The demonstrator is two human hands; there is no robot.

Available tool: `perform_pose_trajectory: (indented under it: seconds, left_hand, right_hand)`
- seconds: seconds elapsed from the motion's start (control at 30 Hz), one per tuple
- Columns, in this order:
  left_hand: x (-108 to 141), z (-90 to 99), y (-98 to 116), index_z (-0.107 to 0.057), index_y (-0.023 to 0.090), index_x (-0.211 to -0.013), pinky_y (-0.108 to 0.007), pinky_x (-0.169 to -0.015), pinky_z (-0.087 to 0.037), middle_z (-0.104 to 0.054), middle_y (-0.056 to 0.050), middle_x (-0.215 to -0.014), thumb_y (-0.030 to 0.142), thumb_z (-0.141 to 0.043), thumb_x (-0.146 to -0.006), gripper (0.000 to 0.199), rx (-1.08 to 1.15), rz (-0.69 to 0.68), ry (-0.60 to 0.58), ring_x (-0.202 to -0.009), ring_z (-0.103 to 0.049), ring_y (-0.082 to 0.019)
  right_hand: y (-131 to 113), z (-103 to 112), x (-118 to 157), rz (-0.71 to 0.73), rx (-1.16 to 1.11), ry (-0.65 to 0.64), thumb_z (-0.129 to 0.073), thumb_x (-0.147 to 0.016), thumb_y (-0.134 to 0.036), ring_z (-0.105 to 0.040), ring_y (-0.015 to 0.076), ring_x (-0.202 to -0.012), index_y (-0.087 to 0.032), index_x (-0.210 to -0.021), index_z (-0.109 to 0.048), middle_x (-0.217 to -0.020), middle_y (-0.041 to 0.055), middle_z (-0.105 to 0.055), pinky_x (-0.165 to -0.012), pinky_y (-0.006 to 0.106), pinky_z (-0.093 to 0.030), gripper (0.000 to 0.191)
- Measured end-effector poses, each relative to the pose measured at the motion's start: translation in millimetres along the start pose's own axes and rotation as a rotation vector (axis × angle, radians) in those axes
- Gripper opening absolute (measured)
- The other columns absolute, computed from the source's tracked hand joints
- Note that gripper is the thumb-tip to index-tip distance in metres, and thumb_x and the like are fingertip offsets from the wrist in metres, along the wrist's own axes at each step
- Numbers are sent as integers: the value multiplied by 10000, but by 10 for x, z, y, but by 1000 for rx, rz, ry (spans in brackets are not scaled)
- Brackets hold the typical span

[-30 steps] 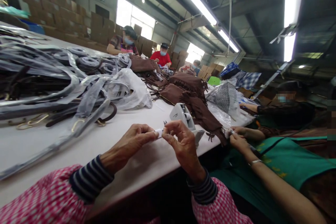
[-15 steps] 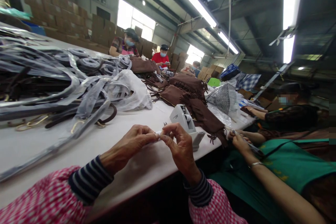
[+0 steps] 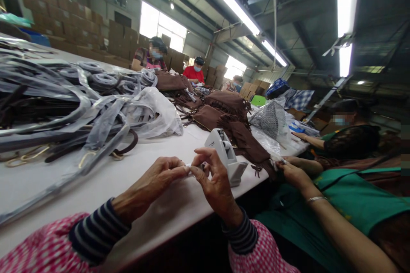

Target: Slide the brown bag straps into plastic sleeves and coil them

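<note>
My left hand [image 3: 153, 181] and my right hand [image 3: 215, 179] meet above the white table [image 3: 173, 217], fingertips almost touching. Between them is a small whitish piece [image 3: 188, 165], pinched by both hands; most of it is hidden by the fingers, and its kind cannot be made out. Just behind my right hand stands a grey-white tape dispenser [image 3: 235, 169]. Left of my hands lie straps wrapped in clear plastic [image 3: 105, 149], with gold-coloured clasps and dark brown ends showing.
Brown fringed bags [image 3: 221, 115] lie beyond the dispenser, with a plastic-wrapped grey item [image 3: 269, 117] beside them. At right, a co-worker in a green apron [image 3: 358, 192] works at the table edge. Several people sit farther back; stacked cartons [image 3: 67, 17] line the wall.
My hands hold the same pinch and have shifted slightly left in view. The whole scene has moved a little left too. The co-worker's hands at right have moved slightly.
</note>
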State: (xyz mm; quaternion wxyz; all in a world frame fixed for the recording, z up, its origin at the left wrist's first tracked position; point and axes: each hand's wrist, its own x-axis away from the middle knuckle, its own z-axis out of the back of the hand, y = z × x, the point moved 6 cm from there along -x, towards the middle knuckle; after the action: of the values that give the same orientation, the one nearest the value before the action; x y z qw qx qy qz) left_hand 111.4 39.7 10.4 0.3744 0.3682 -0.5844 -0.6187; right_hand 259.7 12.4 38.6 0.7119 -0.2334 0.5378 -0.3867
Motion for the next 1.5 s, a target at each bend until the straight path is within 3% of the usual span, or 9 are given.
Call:
perform_pose_trajectory:
  seconds: [0.2, 0.4, 0.6, 0.77, 0.93, 1.07, 1.17, 1.23, 1.5]
  left_hand:
    - [68, -34, 28, -638, 178, -787, -325, -706, -334, -575, 6, -791, 547, -607, -896, 386, -122, -113, 25, -797, -472, -194]
    - [118, -44, 15, -638, 193, -836, -333, -683, -342, -574, 7, -797, 588, -571, -920, 409, -193, -109, 29, -767, -460, -196]
    - [162, -119, 83, -622, 207, -844, -391, -826, -389, -600, -37, -938, 507, -508, -953, 339, -428, -221, 5, -904, -528, -248]
    - [177, -151, 85, -635, 217, -858, -389, -850, -385, -613, -43, -963, 495, -513, -958, 320, -484, -283, -22, -938, -530, -258]
    - [70, 63, 27, -671, 197, -854, -323, -698, -354, -590, -5, -821, 537, -570, -925, 362, -293, -128, 85, -776, -498, -206]
    - [33, 137, -22, -663, 167, -813, -292, -626, -293, -523, 25, -717, 590, -650, -852, 425, -48, -22, 106, -686, -412, -163]
    - [34, 121, -39, -656, 152, -800, -286, -623, -293, -537, 21, -711, 590, -692, -822, 440, 43, -5, 90, -675, -412, -155]
    - [37, 114, -44, -660, 149, -813, -282, -633, -312, -560, 12, -727, 577, -705, -822, 430, 62, -9, 87, -687, -433, -158]
    - [31, 127, -35, -640, 171, -765, -270, -611, -304, -489, 38, -693, 633, -667, -840, 469, 21, -40, 86, -667, -393, -152]
  right_hand:
    - [22, 19, -48, -136, -117, -125, -703, -899, -188, -511, 121, -715, -280, -1318, -515, -866, -40, -595, -587, 249, -350, 468]
    - [90, 91, -69, -207, -156, -104, -798, -801, -237, -513, 144, -871, -290, -1328, -524, -1176, 29, -569, -589, 240, -372, 596]
    - [257, 31, -44, -488, -411, -303, -828, -725, -166, -560, 129, -722, -223, -1263, -533, -864, -29, -656, -660, 254, -436, 617]
    - [392, 44, -95, -567, -467, -232, -776, -718, -147, -415, 70, -552, -171, -1174, -596, -760, -44, -619, -479, 196, -241, 491]
    - [177, 313, -60, -216, -140, 141, -738, -810, -210, -556, 139, -767, -198, -1084, -653, -1005, 41, -637, -547, 225, -418, 287]
    - [-126, 240, 137, 170, 291, 82, -703, -906, -186, -607, 189, -865, -238, -1138, -651, -1040, 59, -635, -623, 279, -508, 244]
    - [-226, 73, 224, 376, 477, 41, -684, -942, -170, -638, 245, -982, -229, -1201, -618, -1053, 87, -666, -824, 386, -570, 274]
    - [-245, -8, 219, 437, 527, 64, -660, -961, -157, -644, 256, -976, -208, -1191, -618, -1010, 97, -679, -869, 414, -564, 239]
    - [-297, -145, 177, 519, 496, 67, -555, -964, -25, -637, 206, -809, -202, -1015, -667, -858, 67, -663, -735, 326, -529, 216]
